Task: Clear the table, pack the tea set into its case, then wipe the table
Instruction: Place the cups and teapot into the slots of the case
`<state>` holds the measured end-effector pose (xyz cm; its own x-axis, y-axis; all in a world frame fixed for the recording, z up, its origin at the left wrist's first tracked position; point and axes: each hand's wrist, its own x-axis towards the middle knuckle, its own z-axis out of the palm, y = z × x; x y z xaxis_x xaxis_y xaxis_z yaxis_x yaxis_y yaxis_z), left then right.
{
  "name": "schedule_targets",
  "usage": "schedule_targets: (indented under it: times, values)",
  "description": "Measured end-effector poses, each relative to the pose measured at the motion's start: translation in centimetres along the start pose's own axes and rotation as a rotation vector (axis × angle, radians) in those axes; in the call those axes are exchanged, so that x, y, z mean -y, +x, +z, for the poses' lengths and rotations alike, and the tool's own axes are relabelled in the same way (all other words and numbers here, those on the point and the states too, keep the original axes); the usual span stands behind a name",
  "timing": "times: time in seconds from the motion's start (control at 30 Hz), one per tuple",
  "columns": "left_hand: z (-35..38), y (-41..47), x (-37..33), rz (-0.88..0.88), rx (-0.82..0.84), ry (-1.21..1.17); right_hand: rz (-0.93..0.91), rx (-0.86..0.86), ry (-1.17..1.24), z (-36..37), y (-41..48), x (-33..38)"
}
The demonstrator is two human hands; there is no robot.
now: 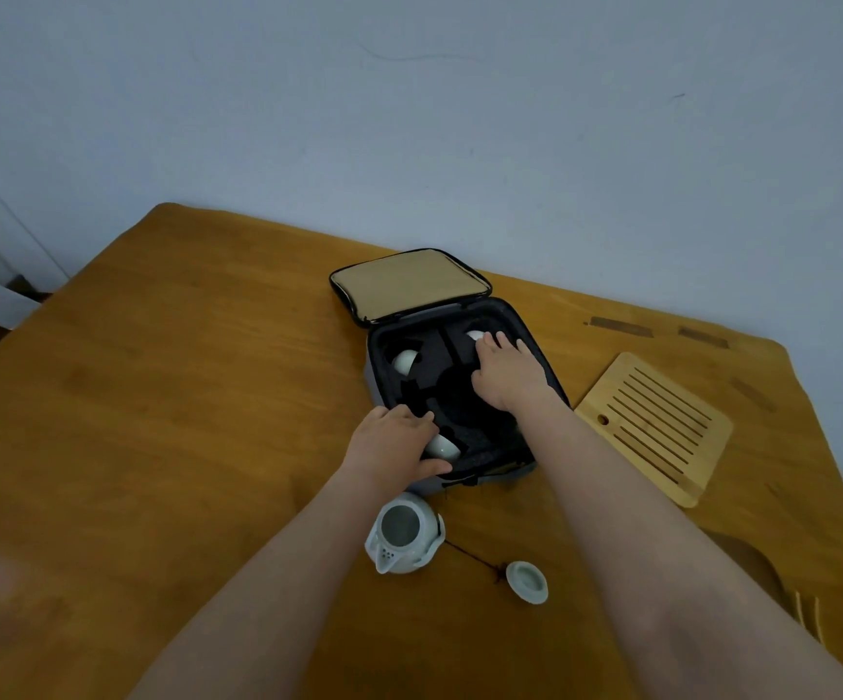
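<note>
From the head camera we see our left hand [394,442] curled round the near-left teacup [443,447] in the open case [374,366], while our right hand [507,376] lies with spread fingers on the far-right teacup [475,336]. The round centre well [459,396] gapes between them. The teapot [404,535] stands just outside the case's near edge, spout towards us, nearer our left hand; its lid [527,581] lies to the right on open table [182,396]
</note>
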<state>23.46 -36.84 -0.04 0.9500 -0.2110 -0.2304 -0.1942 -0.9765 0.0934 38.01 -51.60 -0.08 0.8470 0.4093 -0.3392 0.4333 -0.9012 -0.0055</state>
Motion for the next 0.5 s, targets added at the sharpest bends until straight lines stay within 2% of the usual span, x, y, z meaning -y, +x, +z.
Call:
schedule_targets:
  times: [0.13,0.33,0.43,0.5]
  values:
    - [0.5,-0.9,-0.7,-0.015,-0.02,0.08,-0.015,-0.037,0.101,-0.5,-2.7,-0.9]
    - [0.8,-1.6,-1.3,-0.088,-0.04,0.056,0.012,-0.365,0.441,0.6,-10.9,-1.0]
    - [1.6,-2.4,-1.8,-0.148,-0.191,-0.079,0.05,-0.477,0.597,3.3,-16.3,-1.1]
    - [2.5,-3.8,-2.4,-0.2,-0.346,-0.219,0.062,-0.48,0.618,5.6,-19.6,-1.0]
